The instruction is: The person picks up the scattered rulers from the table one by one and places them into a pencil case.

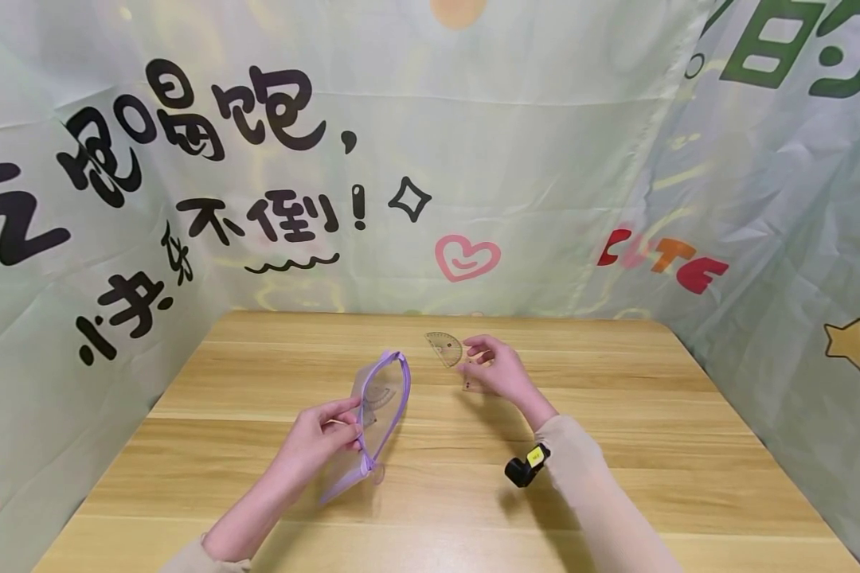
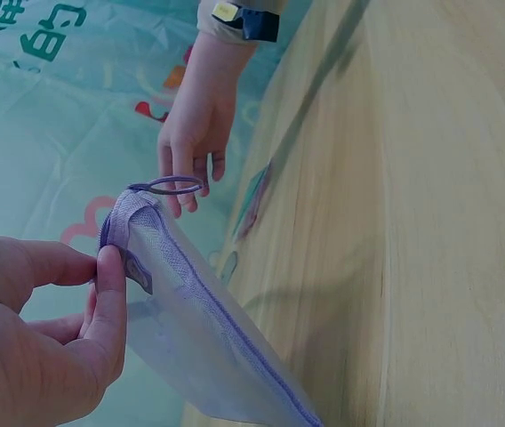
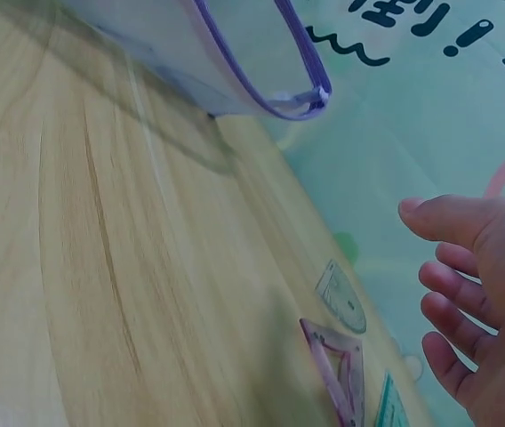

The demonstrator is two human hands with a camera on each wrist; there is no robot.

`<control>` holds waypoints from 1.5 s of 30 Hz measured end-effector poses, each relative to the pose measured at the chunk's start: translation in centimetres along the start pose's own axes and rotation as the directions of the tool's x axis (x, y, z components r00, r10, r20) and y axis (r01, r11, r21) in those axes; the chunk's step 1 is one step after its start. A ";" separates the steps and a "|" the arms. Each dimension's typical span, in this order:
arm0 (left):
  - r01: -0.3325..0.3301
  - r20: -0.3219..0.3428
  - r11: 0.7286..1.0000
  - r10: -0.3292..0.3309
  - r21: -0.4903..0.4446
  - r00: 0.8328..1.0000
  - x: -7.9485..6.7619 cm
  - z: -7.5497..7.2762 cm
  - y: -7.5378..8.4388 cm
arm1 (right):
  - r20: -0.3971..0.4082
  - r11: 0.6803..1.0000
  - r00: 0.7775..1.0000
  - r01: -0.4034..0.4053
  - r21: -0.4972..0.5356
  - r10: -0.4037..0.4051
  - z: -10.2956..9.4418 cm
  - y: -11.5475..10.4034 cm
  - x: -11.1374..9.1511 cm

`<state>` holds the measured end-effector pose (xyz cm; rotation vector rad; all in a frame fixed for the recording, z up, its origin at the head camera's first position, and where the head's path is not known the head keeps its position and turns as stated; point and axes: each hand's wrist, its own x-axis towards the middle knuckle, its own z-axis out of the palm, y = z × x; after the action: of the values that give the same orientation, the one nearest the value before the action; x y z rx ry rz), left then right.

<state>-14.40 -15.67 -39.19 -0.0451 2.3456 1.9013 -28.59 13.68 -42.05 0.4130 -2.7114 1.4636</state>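
Wooden table [image 1: 616, 493] across the lower half of the head view — a clear protractor [image 1: 445, 348] lying just below centre! Right wrist view, lower right: a pink set square [image 3: 337, 337], a teal set square [image 3: 389, 410] beside it — bottom edge cropping both.

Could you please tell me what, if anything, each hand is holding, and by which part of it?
The left hand pinches the clear pouch by the purple rim of its open mouth. The right hand holds nothing.

fabric backdrop [image 1: 545, 175]: multicoloured "cute" [image 1: 672, 250], black "饱喝饱, 快乐不倒!" [image 1: 295, 216], green "的" [image 1: 770, 42]
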 end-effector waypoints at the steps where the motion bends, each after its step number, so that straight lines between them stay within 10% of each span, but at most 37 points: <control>1: 0.000 -0.002 1.000 0.000 0.001 1.000 0.0 0.0 0.0 | -0.006 1.000 1.000 -0.005 -0.006 0.005 0.0 0.1 0.1; 45: -0.003 0.006 1.000 0.003 -0.005 1.000 0.1 -0.1 0.0 | 0.013 0.991 0.997 -0.076 -0.107 0.077 0.3 4.5 -0.9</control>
<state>-14.47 -15.77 -39.17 -0.0359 2.3386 1.9061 -28.85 15.95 -46.07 0.3219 -2.8329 1.3293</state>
